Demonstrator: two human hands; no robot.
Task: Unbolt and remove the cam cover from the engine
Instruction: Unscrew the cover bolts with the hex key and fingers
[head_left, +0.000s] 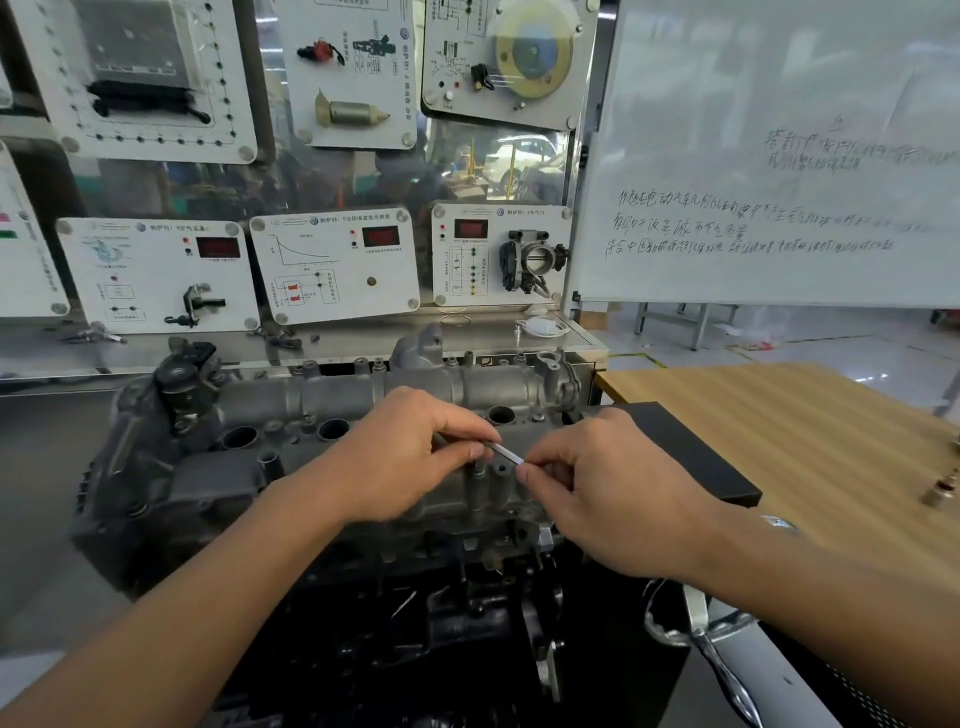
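The grey metal cam cover (322, 400) lies across the top of the engine (415, 623) in the middle of the view, with round plug holes along it. Above its near right part, my left hand (410, 457) and my right hand (597, 488) meet. Both pinch a thin metal rod, a bolt or a bit (501, 449), which slants between the fingertips. It hangs just above two upright bolt bosses (491, 486) on the cover. What the rod's lower end touches is hidden by my fingers.
A wooden table (805, 426) stands at the right with a black pad (691, 457) and small brass parts (940, 491) on it. A chrome wrench (722, 670) lies at the lower right. Training panels (332, 260) and a whiteboard (769, 156) stand behind the engine.
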